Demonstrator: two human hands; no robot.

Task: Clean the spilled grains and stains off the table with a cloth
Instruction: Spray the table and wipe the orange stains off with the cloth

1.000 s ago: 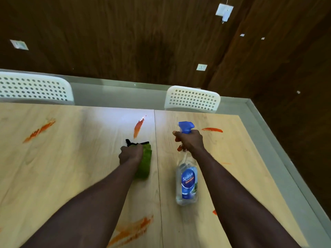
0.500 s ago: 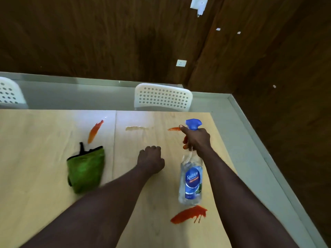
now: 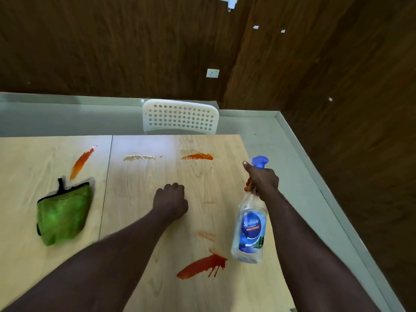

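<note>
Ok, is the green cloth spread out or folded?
Folded: the green cloth lies as a thick, doubled pad on the table, black trim along its far edge, no hand touching it.

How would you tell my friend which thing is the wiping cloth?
Look at the wooden table, left of its seam. The cloth lies there, just below a slanted orange smear. It is the only fuzzy green thing, with a black loop.

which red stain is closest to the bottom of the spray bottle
The large dripping stain nearest the person, just left of the spray bottle's bottom. The streak by the cloth and the far streak lie farther up the table.
</note>
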